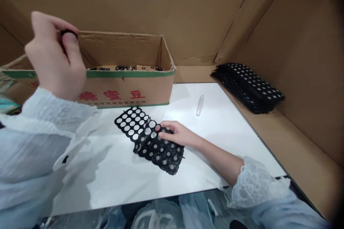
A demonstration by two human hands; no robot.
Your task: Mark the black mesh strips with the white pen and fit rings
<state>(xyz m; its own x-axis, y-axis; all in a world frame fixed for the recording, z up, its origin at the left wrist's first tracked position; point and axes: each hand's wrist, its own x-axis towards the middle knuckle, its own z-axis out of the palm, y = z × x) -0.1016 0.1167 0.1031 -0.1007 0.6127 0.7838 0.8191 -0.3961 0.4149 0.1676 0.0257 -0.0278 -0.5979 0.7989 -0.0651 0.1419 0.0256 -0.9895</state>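
My left hand point(55, 62) is raised in front of the open cardboard box point(129, 89), its fingers pinched on a small black ring point(68, 33). My right hand point(176, 133) rests on a black perforated sheet point(150, 139) that lies on the white board point(215, 121); the fingertips press a spot near the sheet's middle. The sheet's far half shows round holes with white behind them, while the near half has black rings seated in its holes. Several loose black rings point(126, 68) lie on the bottom of the box.
A stack of black perforated sheets point(248, 87) lies at the back right on a cardboard ledge. A small clear plastic piece point(199, 105) lies on the white board. Cardboard walls enclose the back and right side. Plastic bags show below the board's near edge.
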